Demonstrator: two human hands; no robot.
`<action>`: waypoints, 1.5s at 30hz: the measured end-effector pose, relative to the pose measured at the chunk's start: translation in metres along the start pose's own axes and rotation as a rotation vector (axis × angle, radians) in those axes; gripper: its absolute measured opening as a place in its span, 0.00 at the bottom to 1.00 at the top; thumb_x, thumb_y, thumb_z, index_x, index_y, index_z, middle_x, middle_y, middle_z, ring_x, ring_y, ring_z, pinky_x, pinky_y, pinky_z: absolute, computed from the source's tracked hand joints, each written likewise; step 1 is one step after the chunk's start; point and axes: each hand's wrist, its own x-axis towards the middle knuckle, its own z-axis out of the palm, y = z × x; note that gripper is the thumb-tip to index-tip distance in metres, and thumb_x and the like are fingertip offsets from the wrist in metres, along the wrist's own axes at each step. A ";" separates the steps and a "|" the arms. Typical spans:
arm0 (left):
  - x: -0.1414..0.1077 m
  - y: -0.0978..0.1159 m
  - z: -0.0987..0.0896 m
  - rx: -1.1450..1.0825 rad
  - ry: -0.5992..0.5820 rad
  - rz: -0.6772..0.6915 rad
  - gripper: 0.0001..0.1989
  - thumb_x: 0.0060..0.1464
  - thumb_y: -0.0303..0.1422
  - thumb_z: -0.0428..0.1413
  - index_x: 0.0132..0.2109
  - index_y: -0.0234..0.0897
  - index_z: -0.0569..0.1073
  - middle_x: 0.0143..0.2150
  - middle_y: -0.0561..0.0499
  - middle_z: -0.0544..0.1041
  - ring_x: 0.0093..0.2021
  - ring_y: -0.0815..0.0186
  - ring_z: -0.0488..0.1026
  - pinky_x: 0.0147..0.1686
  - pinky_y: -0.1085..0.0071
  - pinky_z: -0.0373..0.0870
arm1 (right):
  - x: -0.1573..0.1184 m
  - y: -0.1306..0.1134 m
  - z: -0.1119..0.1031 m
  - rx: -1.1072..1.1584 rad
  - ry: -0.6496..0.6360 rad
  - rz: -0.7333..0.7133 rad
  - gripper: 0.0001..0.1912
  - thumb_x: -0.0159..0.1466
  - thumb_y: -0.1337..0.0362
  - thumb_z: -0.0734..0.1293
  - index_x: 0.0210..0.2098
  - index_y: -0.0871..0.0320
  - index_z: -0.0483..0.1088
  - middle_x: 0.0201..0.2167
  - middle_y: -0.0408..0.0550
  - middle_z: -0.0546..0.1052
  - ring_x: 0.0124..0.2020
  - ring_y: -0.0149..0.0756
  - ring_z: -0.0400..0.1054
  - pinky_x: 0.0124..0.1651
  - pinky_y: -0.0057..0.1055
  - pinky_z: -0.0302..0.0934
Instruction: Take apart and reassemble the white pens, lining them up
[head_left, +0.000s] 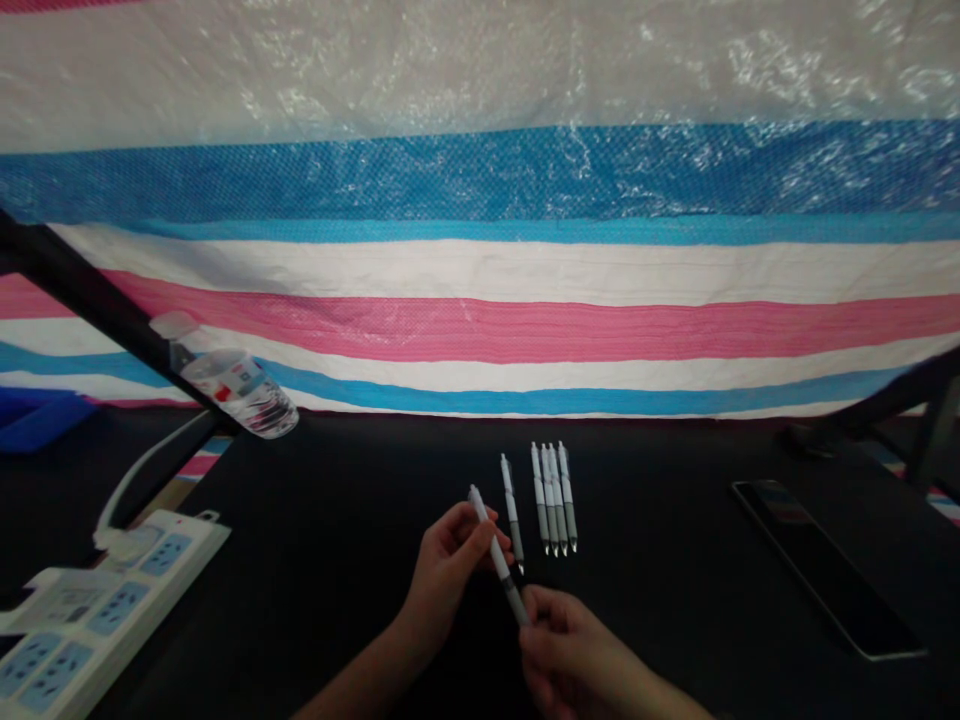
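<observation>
Between my two hands slants a white pen with a grey grip [504, 573], its white end pointing up and away to the left. My left hand [451, 556] is closed around the white barrel, thumb on top. The fingers of my right hand [564, 640] pinch the grey lower end and hide its tip. Just beyond my left fingers lies a similar single pen [511, 505] on the black table [337, 540]. To its right, several matching pens [553, 500] lie side by side with their metal tips toward me.
A smartphone [821, 565] lies at the right. On the left sit a white power strip [124, 600] with a plugged-in cable, a clear plastic bottle [244, 390] and a blue tray [41, 415]. A striped plastic sheet [480, 270] hangs behind the table.
</observation>
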 end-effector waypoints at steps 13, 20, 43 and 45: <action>0.000 -0.004 -0.002 -0.056 -0.079 -0.035 0.17 0.49 0.43 0.69 0.39 0.34 0.78 0.29 0.49 0.81 0.29 0.64 0.79 0.32 0.71 0.74 | 0.007 0.009 -0.006 0.079 -0.009 0.023 0.27 0.57 0.40 0.72 0.32 0.57 0.64 0.13 0.39 0.71 0.09 0.24 0.57 0.13 0.19 0.43; 0.000 0.004 0.000 -0.095 -0.018 0.015 0.16 0.48 0.40 0.70 0.39 0.34 0.79 0.30 0.48 0.82 0.31 0.63 0.80 0.35 0.69 0.77 | 0.004 0.004 -0.006 0.047 -0.001 0.033 0.29 0.61 0.39 0.68 0.44 0.58 0.63 0.17 0.44 0.77 0.10 0.26 0.61 0.14 0.18 0.44; 0.000 0.004 0.000 -0.088 -0.029 0.018 0.16 0.49 0.40 0.70 0.41 0.34 0.79 0.31 0.48 0.82 0.32 0.63 0.80 0.36 0.69 0.77 | 0.002 -0.004 0.002 0.037 0.082 0.049 0.29 0.54 0.39 0.74 0.34 0.54 0.60 0.13 0.36 0.73 0.07 0.22 0.53 0.09 0.17 0.40; 0.000 0.004 0.000 -0.093 -0.029 0.015 0.17 0.49 0.40 0.70 0.41 0.34 0.79 0.31 0.48 0.83 0.32 0.63 0.80 0.36 0.69 0.77 | 0.002 -0.005 0.002 0.053 0.094 0.069 0.30 0.54 0.36 0.72 0.33 0.55 0.62 0.12 0.37 0.71 0.07 0.22 0.53 0.09 0.18 0.40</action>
